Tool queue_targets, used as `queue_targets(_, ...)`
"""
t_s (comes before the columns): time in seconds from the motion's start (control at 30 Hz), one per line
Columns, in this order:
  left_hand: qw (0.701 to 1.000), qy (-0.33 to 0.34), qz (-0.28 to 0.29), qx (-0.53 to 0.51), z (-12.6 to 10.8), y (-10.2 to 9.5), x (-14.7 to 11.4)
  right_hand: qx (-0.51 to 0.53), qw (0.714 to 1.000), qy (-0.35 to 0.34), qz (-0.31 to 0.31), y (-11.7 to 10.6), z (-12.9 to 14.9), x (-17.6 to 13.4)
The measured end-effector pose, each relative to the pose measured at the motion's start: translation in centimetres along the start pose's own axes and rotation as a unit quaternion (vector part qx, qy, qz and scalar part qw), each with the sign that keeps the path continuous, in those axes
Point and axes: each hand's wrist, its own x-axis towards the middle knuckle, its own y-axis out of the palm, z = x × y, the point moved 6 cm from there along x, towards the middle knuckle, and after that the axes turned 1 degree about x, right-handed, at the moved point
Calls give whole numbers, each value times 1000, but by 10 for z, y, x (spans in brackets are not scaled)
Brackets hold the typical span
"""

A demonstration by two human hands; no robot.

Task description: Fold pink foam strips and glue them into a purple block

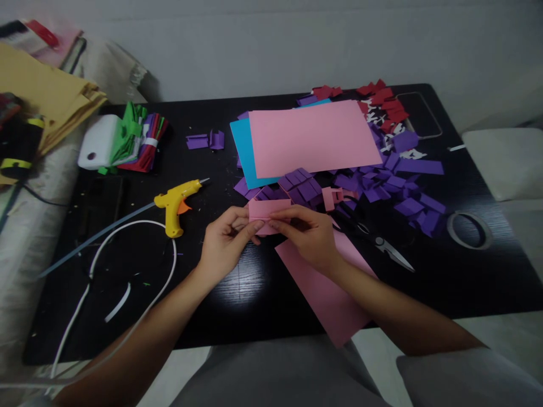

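Observation:
Between both hands, near the middle of the table, is a small folded piece of pink paper point(270, 208) with a crease across it. My left hand point(227, 240) pinches its left side, thumb in front and fingers behind. My right hand point(311, 234) closes on the right side, thumb and index finger along the fold. Under my right wrist lies a larger pink sheet point(326, 294). Black-handled scissors point(384, 244) rest just right of my right hand, next to a small folded pink strip point(333, 198). Folded purple paper pieces point(300, 186) lie right behind the held piece.
A pink sheet stack point(314, 138) covers a blue sheet point(241, 152) at the back. Purple pieces point(390, 178) and red scraps point(388, 104) are heaped at right, near a tape roll point(469, 230). At left lie a yellow glue gun point(175, 204), its white cord point(95, 254) and bundled paper strips point(136, 138).

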Motion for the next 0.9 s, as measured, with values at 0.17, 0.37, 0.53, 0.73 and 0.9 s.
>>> queue_targets(0.17, 1000, 7, -3, 7, 0, 0, 0, 35, 999, 19, -7, 1, -6, -1)
queue_targets(0.37, 1000, 16, -13, -2, -1, 0, 0, 66, 997, 38, -2, 3, -9, 0)
queue_targets(0.53, 998, 50, -14, -44, -4, 0, 0, 72, 996, 56, 2, 0, -11, 3)
queue_targets(0.73, 995, 99, -5, 17, -8, 1, -2, 99, 993, 51, 27, 3, -10, 6)
queue_targets(0.9, 989, 125, -5, 83, -9, 0, -5, 113, 992, 35, 36, 6, -5, 6)
